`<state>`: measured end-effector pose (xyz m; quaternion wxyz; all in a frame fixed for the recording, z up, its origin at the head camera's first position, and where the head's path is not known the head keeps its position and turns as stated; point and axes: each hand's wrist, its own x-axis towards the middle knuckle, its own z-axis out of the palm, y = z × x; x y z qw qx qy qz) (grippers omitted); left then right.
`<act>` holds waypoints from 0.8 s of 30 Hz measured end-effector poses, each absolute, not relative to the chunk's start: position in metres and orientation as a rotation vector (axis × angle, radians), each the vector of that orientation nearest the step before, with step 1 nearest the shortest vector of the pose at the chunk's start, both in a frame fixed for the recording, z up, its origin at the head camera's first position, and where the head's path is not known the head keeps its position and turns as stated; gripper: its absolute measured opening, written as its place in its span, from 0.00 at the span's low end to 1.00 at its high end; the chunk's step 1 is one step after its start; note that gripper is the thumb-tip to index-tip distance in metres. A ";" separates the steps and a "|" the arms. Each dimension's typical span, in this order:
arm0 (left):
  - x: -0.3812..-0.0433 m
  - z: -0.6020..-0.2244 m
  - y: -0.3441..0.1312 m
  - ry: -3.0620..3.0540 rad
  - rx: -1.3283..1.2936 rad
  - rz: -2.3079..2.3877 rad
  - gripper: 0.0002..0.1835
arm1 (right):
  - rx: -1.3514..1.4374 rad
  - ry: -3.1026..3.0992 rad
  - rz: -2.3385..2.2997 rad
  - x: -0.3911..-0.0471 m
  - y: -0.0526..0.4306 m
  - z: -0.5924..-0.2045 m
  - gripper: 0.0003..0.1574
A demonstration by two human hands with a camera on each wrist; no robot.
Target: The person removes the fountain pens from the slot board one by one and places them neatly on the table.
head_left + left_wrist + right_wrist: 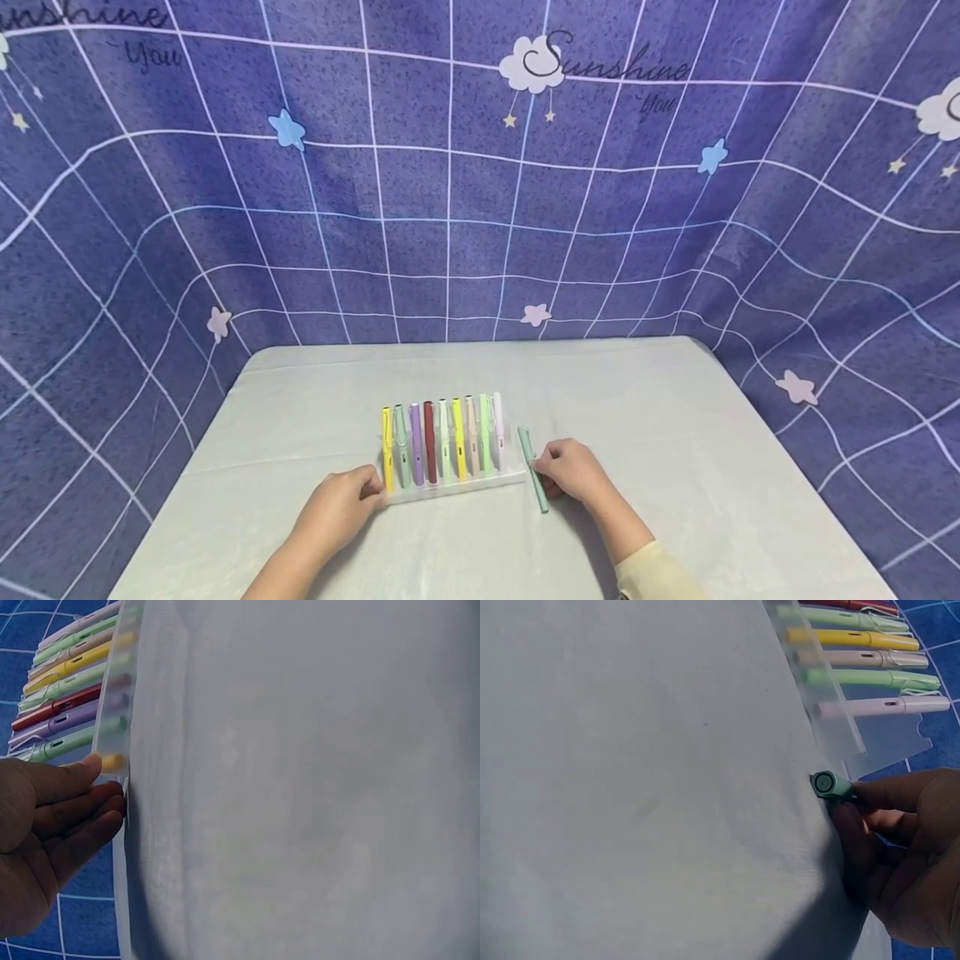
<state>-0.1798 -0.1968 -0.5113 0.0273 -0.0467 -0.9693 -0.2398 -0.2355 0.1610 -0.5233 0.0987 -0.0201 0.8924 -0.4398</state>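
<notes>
A clear plastic pen stand [457, 491] holds a row of several capped pens leaning upright, in yellow, green, purple, dark red, beige and pale pink. My left hand [341, 508] grips the stand's left end, its thumb by the yellow pen [387, 450]; in the left wrist view the left hand [60, 825] has its thumb at the stand's corner. Just right of the stand, my right hand [573, 471] pinches a mint-green pen [542, 492] between thumb and fingers. The right wrist view shows that pen's round end [825, 783] pointing at the camera, near the stand's end.
A pale cloth covers the table [720, 500]. Blue grid-patterned fabric [480, 183] with stars and clouds hangs behind the table and along both sides.
</notes>
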 end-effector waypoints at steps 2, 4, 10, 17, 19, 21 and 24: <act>-0.180 -0.512 -0.197 -2.990 -0.148 -0.733 0.09 | -0.051 2.617 -1.302 -0.236 0.162 -0.521 0.18; -0.180 -0.512 -0.197 -2.986 -0.158 -0.727 0.09 | -0.042 2.604 -1.294 -0.237 0.164 -0.518 0.21; -0.180 -0.512 -0.198 -2.987 -0.162 -0.722 0.09 | -0.125 2.721 -1.210 -0.244 0.165 -0.500 0.26; -0.179 -0.509 -0.198 -3.017 -0.123 -0.739 0.09 | -0.283 2.656 -1.429 -0.248 0.147 -0.483 0.15; -0.179 -0.509 -0.198 -3.017 -0.124 -0.744 0.09 | -0.309 2.621 -1.468 -0.248 0.140 -0.483 0.16; -0.179 -0.509 -0.197 -3.015 -0.129 -0.743 0.09 | -0.342 2.589 -1.488 -0.250 0.134 -0.485 0.18; -0.180 -0.509 -0.196 -3.008 -0.139 -0.742 0.09 | -0.371 2.551 -1.509 -0.253 0.127 -0.490 0.22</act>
